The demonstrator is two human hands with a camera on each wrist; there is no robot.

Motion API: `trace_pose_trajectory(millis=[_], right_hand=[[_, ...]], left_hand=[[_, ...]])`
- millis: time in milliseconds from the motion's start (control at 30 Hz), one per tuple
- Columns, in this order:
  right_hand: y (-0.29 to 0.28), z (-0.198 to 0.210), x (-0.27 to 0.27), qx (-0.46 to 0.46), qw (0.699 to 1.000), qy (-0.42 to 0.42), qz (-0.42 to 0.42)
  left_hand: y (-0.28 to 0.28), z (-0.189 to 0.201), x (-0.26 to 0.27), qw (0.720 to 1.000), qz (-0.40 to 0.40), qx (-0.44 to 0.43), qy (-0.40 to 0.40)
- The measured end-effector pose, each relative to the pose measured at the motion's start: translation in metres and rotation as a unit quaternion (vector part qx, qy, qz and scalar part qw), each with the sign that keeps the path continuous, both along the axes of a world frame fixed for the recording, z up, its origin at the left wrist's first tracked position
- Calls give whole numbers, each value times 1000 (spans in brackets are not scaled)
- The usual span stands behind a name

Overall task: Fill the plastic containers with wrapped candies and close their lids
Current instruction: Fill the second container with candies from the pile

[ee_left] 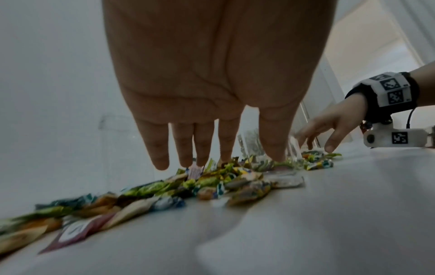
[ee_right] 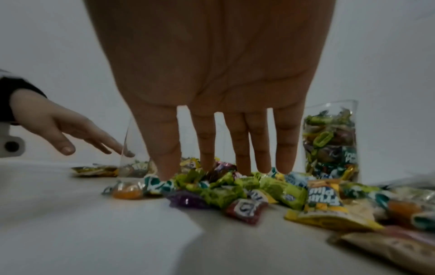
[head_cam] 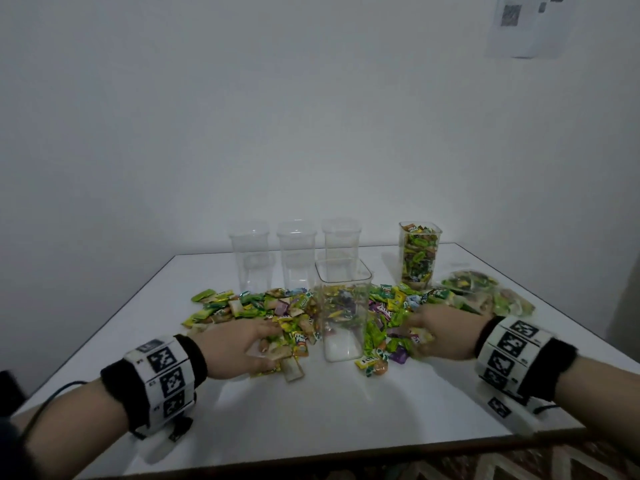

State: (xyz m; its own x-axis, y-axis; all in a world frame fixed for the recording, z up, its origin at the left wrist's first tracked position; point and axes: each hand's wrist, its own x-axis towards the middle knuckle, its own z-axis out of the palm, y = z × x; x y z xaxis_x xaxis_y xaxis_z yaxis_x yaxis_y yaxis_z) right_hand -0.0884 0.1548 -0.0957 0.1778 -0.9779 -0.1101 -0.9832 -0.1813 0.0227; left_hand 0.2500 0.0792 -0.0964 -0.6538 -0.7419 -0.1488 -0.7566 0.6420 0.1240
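Head view alone took in the whole white table (head_cam: 332, 410): five clear plastic containers stood upright on it, long axes vertical and mouths open upward. Three empty ones (head_cam: 298, 258) lined the far edge side by side, a fourth, the full container (head_cam: 419, 254), stood to their right packed with wrapped candies nearly to its rim, and the near container (head_cam: 343, 313) stood in the middle of the loose candy pile (head_cam: 263, 306), only partly filled. No lid showed on any of them. A clear bag of candies (head_cam: 485, 294) lay flat at the far right.

The left hand (head_cam: 239, 348) lay palm down on the candies left of the near container, and the right hand (head_cam: 443, 332) on those to its right, one at each side of it.

Left wrist view showed what the head view hid: the left hand's fingers (ee_left: 200, 148) were straight and slightly apart, tips reaching down to the wrappers, gripping nothing. It also caught the right hand (ee_left: 329, 126) from the side, fingers spread wide over the pile.

Right wrist view showed the right hand's fingers (ee_right: 240, 141) straight and parted, tips touching the candies, with an orange sweet (ee_right: 127, 191) and a purple one (ee_right: 186, 200) lying at the pile's near edge. How many candies lay loose could not be counted.
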Motion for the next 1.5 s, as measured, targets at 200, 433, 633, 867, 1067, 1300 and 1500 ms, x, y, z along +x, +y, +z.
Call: trace_pose_trajectory(millis=[200,433,633,867,1067,1300,1500], right_hand=[[-18,-19,14,40,999,37,-2],[-37,-24,23,53,998,-2,-32],[-54,-18,25,52,997,-47,-32],[-70,-14,29,50,997,-47,-24],[-68,-13,30,20,998,-53,-27],[-63,-8,31,-34,991,-116,-48],[-62,-7,30,-109,979,-148,-83]], left_hand=[[-8,-13,7,999,23,17,-37],[-33,-25,-6,994,99,12,-52],[-57,-26,-13,995,96,18,-21],[-68,-23,-21,998,57,29,-14],[-64,-22,-21,997,56,14,59],[-58,-18,-20,991,78,3,112],[-59,-16,-21,976,132,-31,172]])
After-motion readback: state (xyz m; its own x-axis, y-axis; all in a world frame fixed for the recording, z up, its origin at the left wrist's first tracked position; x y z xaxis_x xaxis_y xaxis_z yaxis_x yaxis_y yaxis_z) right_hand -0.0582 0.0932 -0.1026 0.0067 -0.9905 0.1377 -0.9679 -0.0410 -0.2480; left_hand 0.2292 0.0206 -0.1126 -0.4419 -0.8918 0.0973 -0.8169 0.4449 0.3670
